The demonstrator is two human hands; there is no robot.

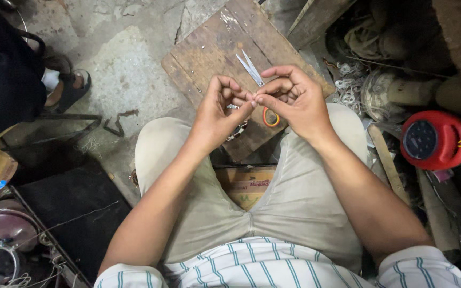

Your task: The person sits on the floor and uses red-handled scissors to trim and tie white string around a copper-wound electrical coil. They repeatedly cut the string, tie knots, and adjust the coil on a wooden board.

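Above a worn brown wooden board (209,53) that lies on the cracked grey concrete floor (124,69), the person's two hands meet fingertip to fingertip; the left hand (221,109) is curled, its thumb and forefinger pinched on something too small to make out, and the right hand (294,96) is likewise curled with its thumb and forefinger pressed to the same spot, the other fingers folded above; what sits between the fingertips cannot be told from this view; a pair of steel scissors with orange handle loops (253,72) lies on the board just behind the hands, blades pointing away from the person, one orange loop showing below the right hand; the person sits with knees in pale beige trousers (294,202) spread on either side of the board's near corner, a white shirt with green stripes (252,266) at the bottom edge; between the knees, under the board's near edge, is a piece of tan printed cardboard (246,186); well to the right of the board sits a round red reel with a dark face (433,140), with loops of pale wire (348,85) between it and the board; to the left of the board, another person's foot in a dark sandal (68,90) rests on the floor.
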